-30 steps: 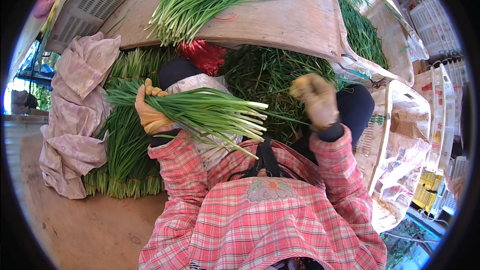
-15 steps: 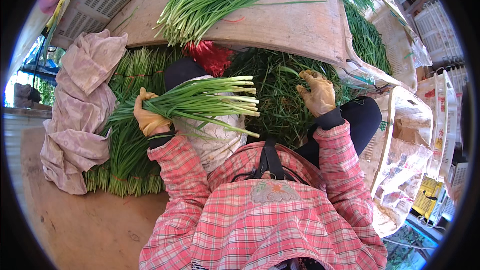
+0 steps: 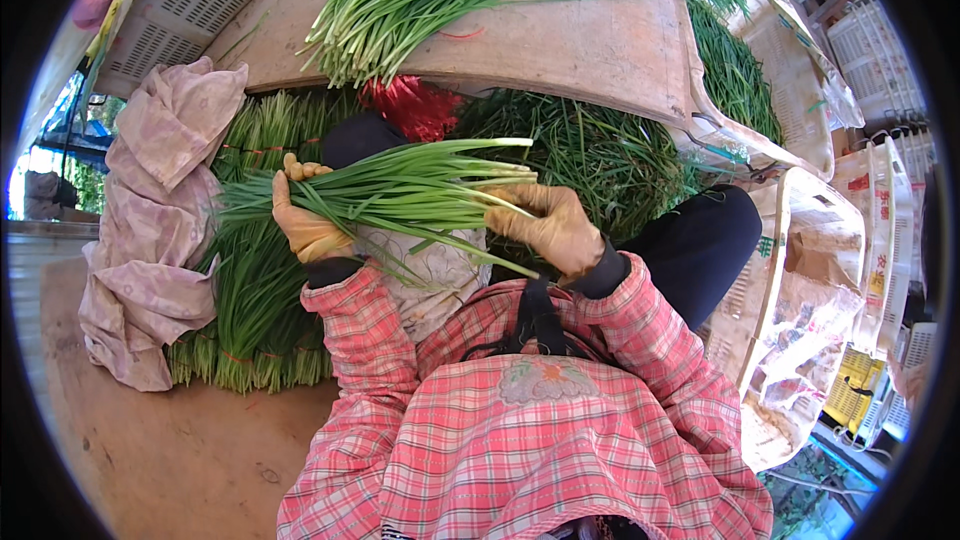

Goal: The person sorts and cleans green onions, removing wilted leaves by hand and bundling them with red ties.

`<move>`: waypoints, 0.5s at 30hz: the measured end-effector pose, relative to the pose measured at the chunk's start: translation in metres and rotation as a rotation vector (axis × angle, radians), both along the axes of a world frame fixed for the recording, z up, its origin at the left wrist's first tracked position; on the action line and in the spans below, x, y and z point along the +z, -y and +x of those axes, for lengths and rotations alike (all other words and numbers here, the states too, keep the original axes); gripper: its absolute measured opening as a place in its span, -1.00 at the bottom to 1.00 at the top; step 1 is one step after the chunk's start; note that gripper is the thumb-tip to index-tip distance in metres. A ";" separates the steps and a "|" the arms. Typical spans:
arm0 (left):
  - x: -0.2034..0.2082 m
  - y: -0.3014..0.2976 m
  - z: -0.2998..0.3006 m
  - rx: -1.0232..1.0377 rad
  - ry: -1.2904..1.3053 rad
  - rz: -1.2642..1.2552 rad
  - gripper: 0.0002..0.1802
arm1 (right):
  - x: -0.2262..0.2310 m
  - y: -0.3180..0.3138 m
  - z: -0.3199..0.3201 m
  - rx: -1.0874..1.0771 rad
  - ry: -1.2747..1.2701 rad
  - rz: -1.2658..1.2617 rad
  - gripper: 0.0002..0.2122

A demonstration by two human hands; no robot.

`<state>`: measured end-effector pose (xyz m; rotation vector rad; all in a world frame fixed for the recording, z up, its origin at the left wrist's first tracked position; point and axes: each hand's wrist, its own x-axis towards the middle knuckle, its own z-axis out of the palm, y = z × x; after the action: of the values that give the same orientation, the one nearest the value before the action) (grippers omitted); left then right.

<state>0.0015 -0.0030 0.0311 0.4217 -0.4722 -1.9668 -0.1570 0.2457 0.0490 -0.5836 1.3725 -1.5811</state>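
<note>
Facing the wooden board (image 3: 590,50), where a loose pile of long greens (image 3: 420,15) lies, you have a tangled heap (image 3: 590,145) of darker leaves below its near edge and tied bundles (image 3: 245,290) at your left, beside a crumpled cloth (image 3: 160,220). Smaller than these, the bunch (image 3: 420,185) in your grasp is over your lap (image 3: 430,315), roughly level, its leafy end to the left and its pale ends to the right. Your left hand (image 3: 305,225) is wrapped around the leafy part, gripping it. Your right hand (image 3: 555,225) is at the pale ends, thumb and fingers bent against them; whether they are pinching any stalk, I cannot tell. The step in hand looks like picking through the stalks at that end. The next move seems to call for a steady left hand and a light right one, so neighbouring stalks are not dragged along. One thin stalk (image 3: 490,258) slants out toward you, apart from the others at its tip.
</note>
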 end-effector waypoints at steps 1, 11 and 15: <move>0.002 -0.003 -0.002 -0.013 0.003 0.020 -0.80 | -0.003 0.002 -0.005 0.005 0.008 0.042 -0.72; 0.011 -0.014 -0.014 -0.172 0.091 -0.011 -0.78 | -0.008 -0.001 -0.009 -0.145 0.036 0.106 -0.83; 0.007 -0.012 -0.011 -0.183 0.109 0.015 -0.78 | -0.007 -0.006 -0.011 -0.085 0.114 0.232 -0.82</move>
<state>-0.0098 0.0085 0.0380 0.5122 -0.5829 -2.1316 -0.1683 0.2515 0.0421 -0.2950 1.4844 -1.4710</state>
